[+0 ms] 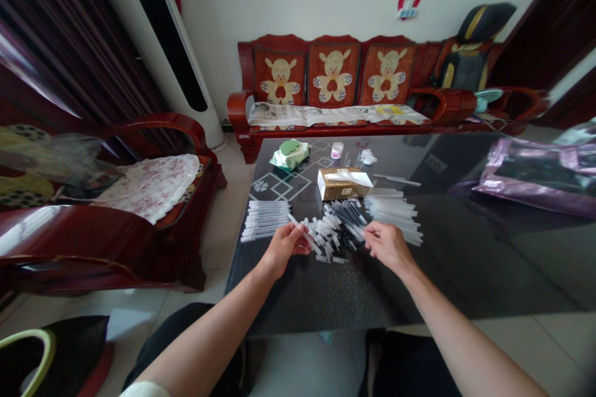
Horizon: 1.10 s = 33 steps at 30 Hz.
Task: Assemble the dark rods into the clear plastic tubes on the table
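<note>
My left hand (283, 249) is closed around a translucent white pen barrel (305, 234), which slants down to the right. My right hand (386, 245) pinches the end of a thin pen refill at the edge of the dark refill pile (345, 213); its fingers partly hide it. Between the hands lies a heap of small white pen caps (326, 231), with small black pieces (345, 240) beside it. A row of white pens (266, 216) lies beyond my left hand. More translucent pen barrels (393, 212) are stacked beyond my right hand.
On the dark glossy table (447, 248) stand a gold tissue box (342, 188), a green wipes pack (289, 155), a small white cup (337, 149) and a crumpled tissue (367, 157). A purple-edged clear bag (535, 177) lies at right. A wooden sofa (333, 74) stands behind.
</note>
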{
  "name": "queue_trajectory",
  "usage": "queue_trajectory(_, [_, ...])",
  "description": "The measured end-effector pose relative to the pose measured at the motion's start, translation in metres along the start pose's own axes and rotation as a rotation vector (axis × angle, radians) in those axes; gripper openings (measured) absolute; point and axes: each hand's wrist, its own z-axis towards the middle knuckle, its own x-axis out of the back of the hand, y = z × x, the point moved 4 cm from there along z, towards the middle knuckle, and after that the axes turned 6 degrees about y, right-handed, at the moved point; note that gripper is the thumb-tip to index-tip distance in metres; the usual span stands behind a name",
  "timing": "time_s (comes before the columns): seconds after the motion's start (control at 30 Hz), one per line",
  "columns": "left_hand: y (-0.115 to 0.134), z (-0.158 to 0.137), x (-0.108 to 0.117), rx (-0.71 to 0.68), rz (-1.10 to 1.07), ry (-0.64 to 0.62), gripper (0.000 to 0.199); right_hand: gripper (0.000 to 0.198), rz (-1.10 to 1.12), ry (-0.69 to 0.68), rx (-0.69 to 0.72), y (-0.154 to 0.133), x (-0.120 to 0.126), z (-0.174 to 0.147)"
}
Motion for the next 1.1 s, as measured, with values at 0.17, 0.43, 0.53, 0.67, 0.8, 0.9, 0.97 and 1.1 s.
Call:
queue_trajectory(0.17, [0.001, 0.009, 0.012, 0.016, -0.115, 0.071, 0.025, 0.017, 0.232, 0.005, -0.122, 0.002, 0.007, -0.005])
queue_trajectory(0.43, [0.005, 0.012, 0.018, 0.034, -0.222, 0.168, 0.015, 0.025, 0.672, -0.294, -0.147, -0.019, 0.003, -0.013])
queue_trajectory(0.53, [0.01, 0.011, 0.021, 0.037, -0.265, 0.223, 0.011, 0.024, 0.683, -0.358, -0.128, -0.023, 0.004, -0.016])
queue_trajectory(0.67, [0.013, 0.012, 0.023, 0.029, -0.301, 0.28, 0.01, 0.024, 0.666, -0.369, -0.132, -0.024, 0.005, -0.016])
queue_trajectory(0.8, [0.012, 0.013, 0.026, 0.013, -0.328, 0.318, 0.012, 0.024, 0.659, -0.363, -0.136, -0.024, 0.006, -0.016])
queue_trajectory(0.9, [0.012, 0.013, 0.025, 0.01, -0.333, 0.309, 0.01, 0.023, 0.65, -0.355, -0.133, -0.023, 0.005, -0.016])
queue_trajectory(0.97, [0.011, 0.012, 0.023, 0.022, -0.329, 0.298, 0.011, 0.022, 0.65, -0.357, -0.125, -0.022, 0.004, -0.016])
queue_trajectory(1.1, [0.007, 0.011, 0.019, 0.043, -0.318, 0.279, 0.012, 0.022, 0.646, -0.372, -0.116, -0.023, 0.0, -0.017])
